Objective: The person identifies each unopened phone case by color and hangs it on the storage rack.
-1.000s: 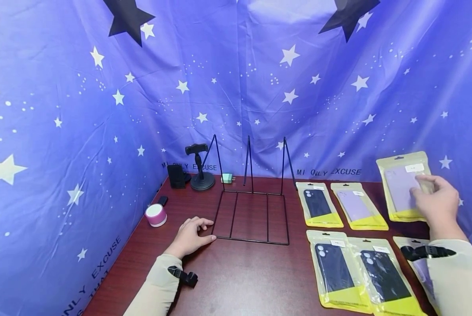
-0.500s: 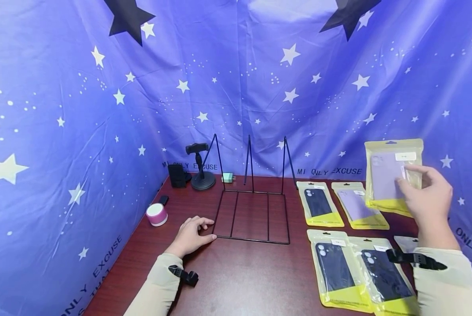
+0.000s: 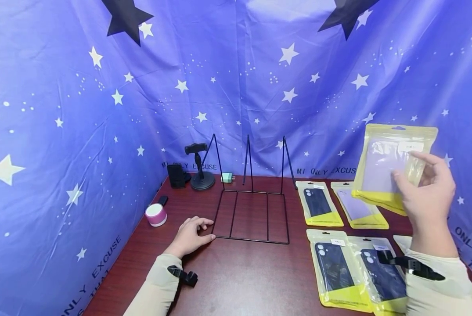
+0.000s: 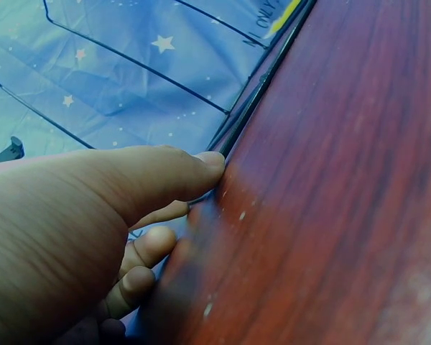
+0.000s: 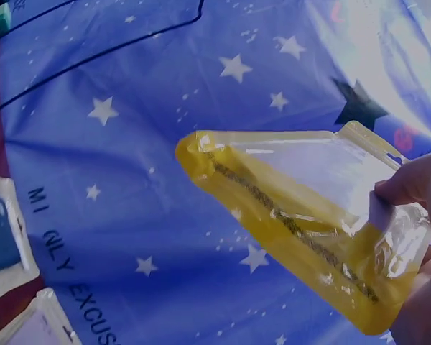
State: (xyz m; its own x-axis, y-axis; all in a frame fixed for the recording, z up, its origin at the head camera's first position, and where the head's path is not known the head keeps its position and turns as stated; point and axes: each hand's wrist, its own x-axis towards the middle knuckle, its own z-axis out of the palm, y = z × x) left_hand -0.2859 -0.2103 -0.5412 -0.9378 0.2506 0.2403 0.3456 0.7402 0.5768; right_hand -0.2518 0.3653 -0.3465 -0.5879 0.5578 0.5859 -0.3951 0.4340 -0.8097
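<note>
Head view — right hand (image 3: 425, 197) pinches the lilac case pouch (image 3: 394, 164) upright at frame right; wire rack (image 3: 251, 210) lies left, beside the flat, relaxed left hand (image 3: 190, 237).

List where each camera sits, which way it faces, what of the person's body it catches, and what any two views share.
Head: worn on the head, looking forward and down at the table, wire rack and star backdrop; shows both sleeves, left hand and right hand.
Left wrist: looks along the left hand at the tabletop and rack edge.
Right wrist: looks past the right hand's fingers at the lilac packet.
Shared: head and right wrist both show the packet; head and left wrist share the rack.
</note>
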